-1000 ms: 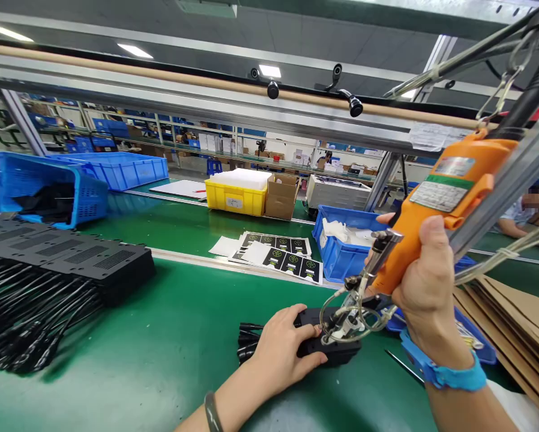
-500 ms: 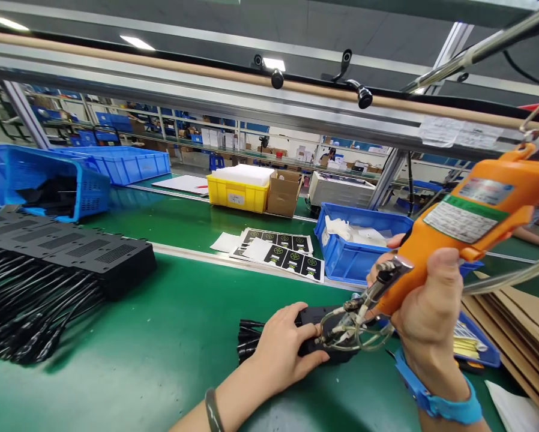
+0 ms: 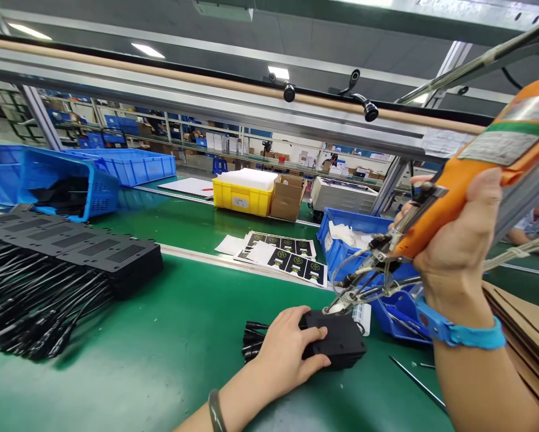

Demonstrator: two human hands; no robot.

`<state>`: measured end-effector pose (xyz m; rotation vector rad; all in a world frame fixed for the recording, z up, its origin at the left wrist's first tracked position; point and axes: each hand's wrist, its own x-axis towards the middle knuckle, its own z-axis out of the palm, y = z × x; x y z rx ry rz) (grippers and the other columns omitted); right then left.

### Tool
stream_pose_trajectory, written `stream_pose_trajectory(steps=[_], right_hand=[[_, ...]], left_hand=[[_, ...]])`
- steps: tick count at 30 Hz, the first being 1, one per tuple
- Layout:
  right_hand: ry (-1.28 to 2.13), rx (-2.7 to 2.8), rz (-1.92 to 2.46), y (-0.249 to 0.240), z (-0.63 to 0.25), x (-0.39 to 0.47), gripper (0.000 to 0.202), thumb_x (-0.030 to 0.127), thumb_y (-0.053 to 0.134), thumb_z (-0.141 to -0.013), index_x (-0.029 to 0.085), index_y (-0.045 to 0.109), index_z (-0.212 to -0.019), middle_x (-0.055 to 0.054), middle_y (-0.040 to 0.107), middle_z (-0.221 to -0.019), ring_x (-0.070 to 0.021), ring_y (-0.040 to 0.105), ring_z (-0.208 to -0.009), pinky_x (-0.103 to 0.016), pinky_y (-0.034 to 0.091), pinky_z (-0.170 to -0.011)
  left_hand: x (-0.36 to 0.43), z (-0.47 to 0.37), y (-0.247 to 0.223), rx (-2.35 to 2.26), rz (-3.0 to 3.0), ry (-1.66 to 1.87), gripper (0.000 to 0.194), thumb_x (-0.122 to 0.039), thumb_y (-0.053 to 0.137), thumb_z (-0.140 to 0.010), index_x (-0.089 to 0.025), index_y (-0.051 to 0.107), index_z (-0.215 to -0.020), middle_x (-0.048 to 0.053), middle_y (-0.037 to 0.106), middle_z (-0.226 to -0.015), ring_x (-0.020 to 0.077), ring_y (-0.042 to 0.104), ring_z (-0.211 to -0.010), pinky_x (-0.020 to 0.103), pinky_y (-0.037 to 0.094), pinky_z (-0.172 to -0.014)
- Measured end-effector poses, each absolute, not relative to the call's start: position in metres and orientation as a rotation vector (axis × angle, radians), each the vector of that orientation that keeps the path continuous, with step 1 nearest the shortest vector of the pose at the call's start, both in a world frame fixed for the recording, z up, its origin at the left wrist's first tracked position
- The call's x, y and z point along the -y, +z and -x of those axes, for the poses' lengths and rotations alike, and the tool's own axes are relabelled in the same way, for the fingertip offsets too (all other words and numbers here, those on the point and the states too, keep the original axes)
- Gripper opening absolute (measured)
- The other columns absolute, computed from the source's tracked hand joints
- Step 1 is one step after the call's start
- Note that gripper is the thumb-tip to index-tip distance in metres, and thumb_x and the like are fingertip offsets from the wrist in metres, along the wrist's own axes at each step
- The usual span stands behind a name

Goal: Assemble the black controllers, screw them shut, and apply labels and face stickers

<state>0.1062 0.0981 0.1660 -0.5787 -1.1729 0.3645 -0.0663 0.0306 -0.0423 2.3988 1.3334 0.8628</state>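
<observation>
My left hand (image 3: pixel 284 347) is wrapped over the near left part of a black plastic box (image 3: pixel 341 341), thumb on its front side and fingers on its top. Short black cables (image 3: pixel 253 337) stick out of the box's left end. In my right hand (image 3: pixel 458 240) is an orange electric screwdriver (image 3: pixel 490 156), held tilted down to the left. Its metal nose with thin clear tubes (image 3: pixel 357 294) reaches the box's far edge, near the left fingertips. Whether the bit sits in a hole cannot be made out.
Several similar black boxes with cables (image 3: pixel 116 255) stand in a row at left. Printed label sheets (image 3: pixel 292 258) lie beyond my hands. A blue bin (image 3: pixel 341 231), a blue tray (image 3: pixel 402 318), a thin metal rod (image 3: pixel 418 384) and cardboard sheets (image 3: pixel 521 318) are at right.
The screwdriver has swung up and to the right, its nose now at the box's far edge instead of over the top. My left hand stays on the box; the view has shifted slightly.
</observation>
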Motion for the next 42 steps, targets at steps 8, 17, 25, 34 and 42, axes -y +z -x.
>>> stream_pose_trajectory(steps=[8,17,25,34,42], right_hand=[[0.536,1.141,0.676,0.122,-0.097,-0.114,0.053,0.066,0.049,-0.084,0.016,0.068,-0.085,0.003,0.052,-0.05,-0.0102,0.044,-0.032,-0.023,0.036,-0.028],[0.631,1.171,0.722,0.104,-0.092,-0.114,0.056,0.071,0.048,-0.084,0.018,0.064,-0.082,0.003,0.053,-0.049,-0.0108,0.044,-0.029,-0.022,0.035,-0.025],[0.618,1.169,0.705,0.095,-0.09,-0.114,0.052,0.07,0.05,-0.082,0.02,0.064,-0.08,0.002,0.056,-0.055,-0.0116,0.048,-0.033,-0.022,0.034,-0.025],[0.401,1.183,0.519,0.162,-0.081,-0.09,0.047,0.064,0.05,-0.086,0.021,0.067,-0.079,0.0,0.054,-0.062,-0.0102,0.051,-0.046,-0.021,0.04,-0.036],[0.538,1.2,0.599,0.144,-0.067,-0.104,0.054,0.066,0.045,-0.089,0.017,0.067,-0.086,0.001,0.054,-0.059,-0.0101,0.049,-0.04,-0.023,0.034,-0.031]], left_hand=[[-0.032,0.066,-0.047,-1.328,-2.389,0.859,0.045,-0.046,0.08,-0.077,-0.029,0.072,-0.117,0.018,0.057,-0.135,0.0363,0.054,-0.125,0.054,0.047,-0.101],[-0.032,0.067,-0.048,-1.295,-2.377,0.914,0.046,-0.045,0.081,-0.076,-0.028,0.072,-0.117,0.017,0.058,-0.133,0.0353,0.055,-0.125,0.052,0.048,-0.101],[-0.033,0.066,-0.05,-1.303,-2.393,0.92,0.047,-0.047,0.081,-0.075,-0.028,0.072,-0.117,0.017,0.058,-0.133,0.0358,0.055,-0.124,0.053,0.048,-0.1],[-0.028,0.071,-0.041,-1.334,-2.367,0.785,0.049,-0.053,0.073,-0.082,-0.034,0.066,-0.126,0.016,0.051,-0.144,0.0378,0.048,-0.132,0.056,0.042,-0.106],[-0.028,0.071,-0.036,-1.407,-2.357,0.668,0.05,-0.057,0.07,-0.082,-0.042,0.062,-0.129,0.012,0.062,-0.131,0.0375,0.054,-0.126,0.054,0.045,-0.102]])
